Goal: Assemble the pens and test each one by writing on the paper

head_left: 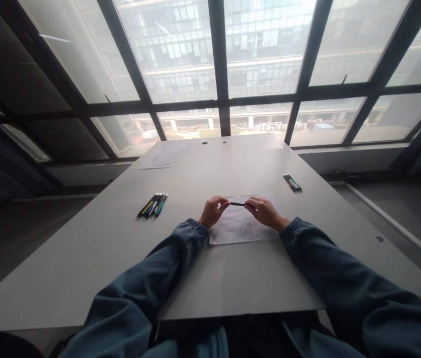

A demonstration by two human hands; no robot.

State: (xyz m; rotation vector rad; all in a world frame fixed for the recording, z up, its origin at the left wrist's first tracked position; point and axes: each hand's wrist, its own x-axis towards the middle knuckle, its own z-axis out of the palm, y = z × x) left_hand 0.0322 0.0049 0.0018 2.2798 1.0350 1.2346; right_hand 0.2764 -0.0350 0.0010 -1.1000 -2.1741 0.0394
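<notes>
Between both hands a dark pen (237,204) is held sideways above a sheet of white paper (245,233). My left hand (213,210) pinches its left end between thumb and fingers. At the other end, my right hand (264,212) closes on it the same way, and its fingers hide that tip. The paper lies flat on the table under both hands, with faint marks that I cannot make out.
A row of several pens (152,206) lies to the left, and a smaller bunch of pens (293,183) to the right. More paper (158,160) rests at the far left of the white table (225,169). Windows (180,54) rise behind its far edge.
</notes>
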